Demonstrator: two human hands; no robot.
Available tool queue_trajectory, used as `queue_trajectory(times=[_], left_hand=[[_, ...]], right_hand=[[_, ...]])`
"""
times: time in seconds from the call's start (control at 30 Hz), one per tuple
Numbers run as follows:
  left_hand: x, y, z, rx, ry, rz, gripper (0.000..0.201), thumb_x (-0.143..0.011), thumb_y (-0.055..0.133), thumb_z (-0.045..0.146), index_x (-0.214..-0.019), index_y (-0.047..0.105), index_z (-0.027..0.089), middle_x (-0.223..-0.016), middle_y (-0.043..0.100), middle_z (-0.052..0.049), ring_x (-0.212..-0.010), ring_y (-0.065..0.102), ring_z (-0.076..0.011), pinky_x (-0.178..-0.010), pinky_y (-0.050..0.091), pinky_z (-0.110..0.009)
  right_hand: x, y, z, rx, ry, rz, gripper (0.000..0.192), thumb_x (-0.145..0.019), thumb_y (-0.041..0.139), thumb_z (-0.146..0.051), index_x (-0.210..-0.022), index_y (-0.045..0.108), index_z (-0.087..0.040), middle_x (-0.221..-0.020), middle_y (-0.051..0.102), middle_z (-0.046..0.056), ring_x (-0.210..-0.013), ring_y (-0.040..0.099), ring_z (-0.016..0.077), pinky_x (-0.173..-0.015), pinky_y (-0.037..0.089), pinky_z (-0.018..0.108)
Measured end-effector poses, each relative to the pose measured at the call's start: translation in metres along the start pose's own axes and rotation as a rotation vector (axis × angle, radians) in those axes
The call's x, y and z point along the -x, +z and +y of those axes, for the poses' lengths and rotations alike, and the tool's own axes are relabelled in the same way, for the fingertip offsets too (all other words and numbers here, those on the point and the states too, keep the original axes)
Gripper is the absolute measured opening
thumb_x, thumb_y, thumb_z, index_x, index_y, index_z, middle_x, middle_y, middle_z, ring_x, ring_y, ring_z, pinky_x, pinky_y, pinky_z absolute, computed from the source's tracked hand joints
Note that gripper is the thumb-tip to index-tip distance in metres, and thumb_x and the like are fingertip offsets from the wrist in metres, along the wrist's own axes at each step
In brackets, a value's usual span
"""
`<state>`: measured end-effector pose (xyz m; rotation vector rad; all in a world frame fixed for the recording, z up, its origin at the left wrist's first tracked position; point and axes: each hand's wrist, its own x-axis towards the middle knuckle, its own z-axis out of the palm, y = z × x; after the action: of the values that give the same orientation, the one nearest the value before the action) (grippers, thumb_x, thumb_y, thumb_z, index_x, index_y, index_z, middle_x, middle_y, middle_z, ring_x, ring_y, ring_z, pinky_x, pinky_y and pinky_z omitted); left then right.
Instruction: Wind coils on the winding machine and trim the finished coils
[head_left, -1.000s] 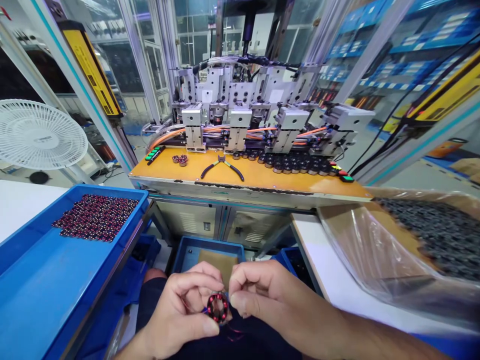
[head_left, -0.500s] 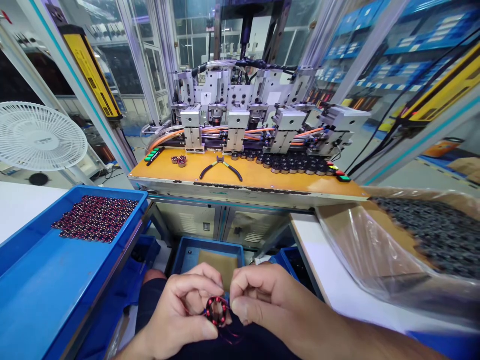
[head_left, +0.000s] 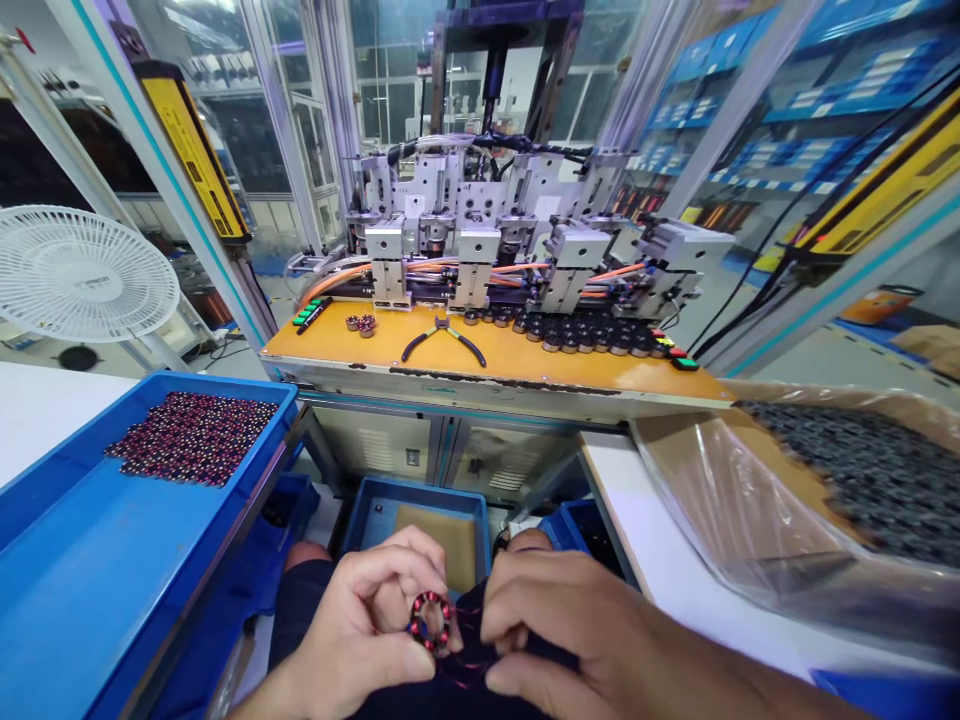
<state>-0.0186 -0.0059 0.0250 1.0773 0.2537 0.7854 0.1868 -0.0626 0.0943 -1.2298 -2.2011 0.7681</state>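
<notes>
Rightward from the wound ring (head_left: 431,621) the right hand (head_left: 559,630) has drawn, fingers curled shut, while left hand (head_left: 367,625) fingers pinch it.

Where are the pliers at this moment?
The pliers lie on the orange machine shelf, centre of the head view, between two small wound rings and a row of dark rings.

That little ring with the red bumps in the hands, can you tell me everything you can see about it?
The little ring is a small round part with a dark body and an open hole in the middle. Red, shiny bumps that look like wound wire sit all around its rim. It is held low over the lap, its flat face turned toward the camera. The left hand pinches it between thumb and fingers. The right hand is right beside it, and thin reddish wire trails from the ring below and toward that hand.
</notes>
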Motion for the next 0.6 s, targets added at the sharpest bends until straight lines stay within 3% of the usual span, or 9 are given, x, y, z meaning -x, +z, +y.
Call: queue_trajectory(times=[0.1,0.23,0.43,0.6], left_hand=[[0.001,0.0,-0.001,0.111,-0.054,-0.029,0.029,-0.07,0.085,0.027,-0.097,0.075,0.023,-0.092,0.051,0.0,-0.068,0.064,-0.0076,-0.062,0.047,-0.017],[0.001,0.001,-0.003,0.234,-0.115,-0.053,0.03,-0.068,0.087,0.023,-0.095,0.076,0.023,-0.091,0.055,0.0,-0.069,0.067,-0.0076,-0.062,0.049,-0.016],[0.002,0.003,-0.005,0.32,-0.165,-0.049,0.028,-0.065,0.088,0.015,-0.091,0.078,0.018,-0.088,0.059,0.0,-0.067,0.065,-0.007,-0.064,0.053,-0.016],[0.001,0.001,-0.008,0.339,-0.151,-0.062,0.029,-0.065,0.087,0.015,-0.092,0.078,0.018,-0.087,0.058,0.0,-0.065,0.062,-0.0061,-0.061,0.052,-0.015]], right_hand=[[0.003,-0.005,0.008,0.272,-0.256,0.14,0.008,-0.095,0.056,-0.014,-0.095,0.064,-0.016,-0.084,0.067,0.005,-0.077,0.062,0.0169,-0.069,0.049,0.029],[-0.003,-0.002,0.013,0.289,-0.486,0.153,0.014,-0.097,0.049,-0.013,-0.105,0.061,-0.013,-0.089,0.067,0.007,-0.079,0.059,0.0176,-0.07,0.049,0.031],[-0.009,0.01,0.018,0.291,-0.524,0.178,0.011,-0.097,0.053,-0.018,-0.099,0.064,-0.021,-0.079,0.068,0.001,-0.072,0.061,0.0144,-0.067,0.048,0.027],[-0.012,0.015,0.02,0.293,-0.556,0.237,0.013,-0.096,0.053,-0.017,-0.093,0.065,-0.019,-0.074,0.067,0.001,-0.066,0.06,0.0139,-0.063,0.047,0.028]])
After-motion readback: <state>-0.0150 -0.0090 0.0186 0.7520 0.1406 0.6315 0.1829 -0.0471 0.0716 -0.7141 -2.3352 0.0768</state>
